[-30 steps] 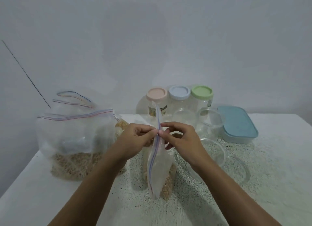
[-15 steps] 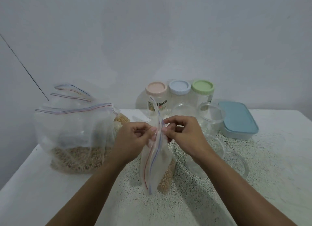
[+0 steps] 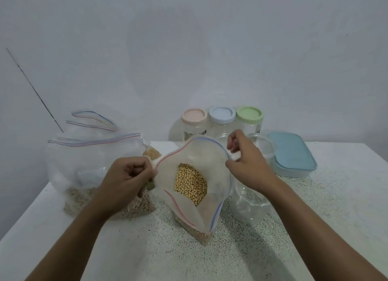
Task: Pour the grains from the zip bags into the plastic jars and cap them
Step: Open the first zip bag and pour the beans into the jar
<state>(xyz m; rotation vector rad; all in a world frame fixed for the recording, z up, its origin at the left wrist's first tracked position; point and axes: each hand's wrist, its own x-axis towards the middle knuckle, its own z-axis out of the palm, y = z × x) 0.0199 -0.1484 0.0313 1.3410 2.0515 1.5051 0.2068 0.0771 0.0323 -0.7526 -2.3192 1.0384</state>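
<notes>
A small zip bag [image 3: 212, 171] stands on the table in front of me, its mouth pulled wide apart so the yellow grains [image 3: 191, 183] inside show. My left hand [image 3: 126, 179] pinches the red-striped lip on the left. My right hand [image 3: 245, 161] pinches the blue-striped lip on the right. Three clear plastic jars stand at the back by the wall, capped pink [image 3: 194, 117], blue [image 3: 222, 114] and green [image 3: 249, 113]. Behind my right hand sits an uncapped clear jar [image 3: 262, 146].
Several larger zip bags [image 3: 84, 165] with pale grains stand at the left on the speckled white table [image 3: 315, 217]. A clear bowl [image 3: 249, 205] lies under my right wrist. A blue-lidded rectangular box [image 3: 291, 154] sits at the right back.
My hands have drawn apart, and the bag's zip seal, which was closed and seen edge-on, now gapes wide with the grains visible. The view has tilted slightly.
</notes>
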